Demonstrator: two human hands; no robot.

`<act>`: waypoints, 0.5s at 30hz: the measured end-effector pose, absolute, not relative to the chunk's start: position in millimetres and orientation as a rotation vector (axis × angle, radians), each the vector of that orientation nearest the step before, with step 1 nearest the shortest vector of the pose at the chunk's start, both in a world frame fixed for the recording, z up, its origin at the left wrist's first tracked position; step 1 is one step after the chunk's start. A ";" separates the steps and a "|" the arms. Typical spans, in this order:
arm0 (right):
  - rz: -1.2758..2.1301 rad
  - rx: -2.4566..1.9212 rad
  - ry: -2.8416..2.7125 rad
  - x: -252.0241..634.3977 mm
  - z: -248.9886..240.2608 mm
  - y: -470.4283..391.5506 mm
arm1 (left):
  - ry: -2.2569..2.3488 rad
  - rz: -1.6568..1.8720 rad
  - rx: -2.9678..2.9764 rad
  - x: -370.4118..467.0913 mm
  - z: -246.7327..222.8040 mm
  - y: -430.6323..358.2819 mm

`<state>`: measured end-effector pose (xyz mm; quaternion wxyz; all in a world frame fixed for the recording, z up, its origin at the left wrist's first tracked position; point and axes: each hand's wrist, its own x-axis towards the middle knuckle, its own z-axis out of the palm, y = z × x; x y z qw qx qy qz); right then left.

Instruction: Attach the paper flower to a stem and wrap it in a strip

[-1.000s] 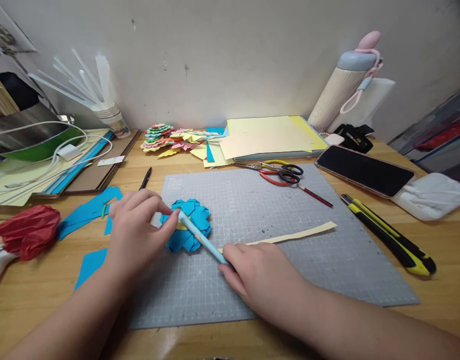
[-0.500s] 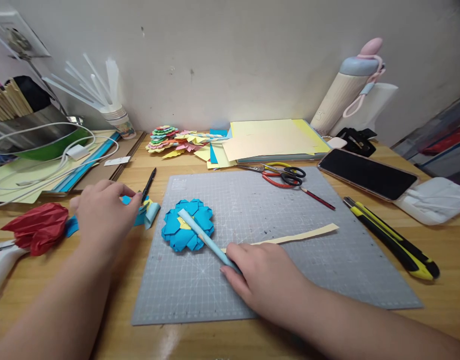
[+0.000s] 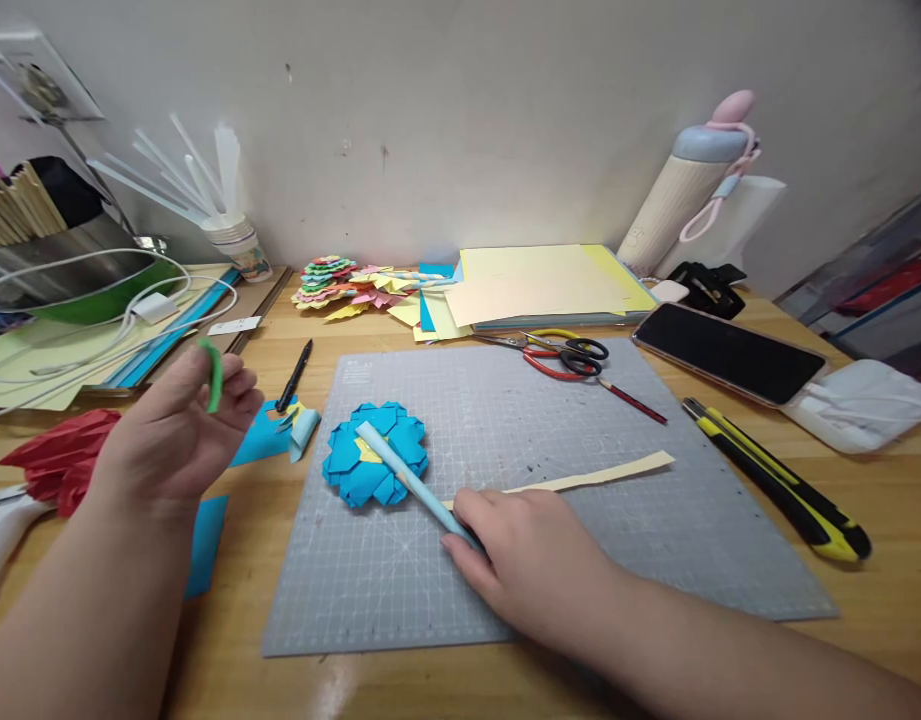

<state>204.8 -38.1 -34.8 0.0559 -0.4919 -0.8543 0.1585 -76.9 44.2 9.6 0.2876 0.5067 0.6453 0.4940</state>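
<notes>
My right hand [image 3: 531, 555] rests on the grey cutting mat [image 3: 370, 600], closed around the lower end of a rolled light-blue paper tube [image 3: 407, 476]. The tube's far end lies over the yellow centre of a blue paper flower [image 3: 407, 440]. A narrow cream paper strip [image 3: 610, 470] runs out from behind this hand. Off the mat to the left, my left hand [image 3: 175, 430] is raised, palm turned inward, with a curved green band [image 3: 214, 374] between thumb and fingers; what the band is I cannot make out. Blue paper pieces [image 3: 259, 440] and crumpled red paper [image 3: 59, 460] lie near it.
Scissors [image 3: 565, 357] and a red pencil [image 3: 632, 400] lie at the mat's back right. A yellow-black utility knife [image 3: 782, 485] and a phone [image 3: 730, 352] sit on the right. A black pen [image 3: 295, 375], paper flowers [image 3: 329, 285] and stacked paper [image 3: 542, 280] are behind.
My left hand has drawn back from the blue paper pieces by the pen and turned palm inward, now showing the green band. A blue piece beside its wrist has come into view. My right hand stays put.
</notes>
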 end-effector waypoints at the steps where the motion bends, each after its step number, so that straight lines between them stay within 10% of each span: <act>1: 0.481 -1.499 -2.586 204.8 -34.8 -38.3 | 1.841 1.273 1.376 -82.8 7.3 45.4; 7: 0.495 -1.489 -2.540 204.0 -38.8 -41.4 | 2.362 0.850 1.648 -96.1 -3.9 50.2; 15: 0.930 -1.439 -2.028 203.2 -38.0 -39.2 | 1.892 1.565 1.501 -18.7 19.0 -7.0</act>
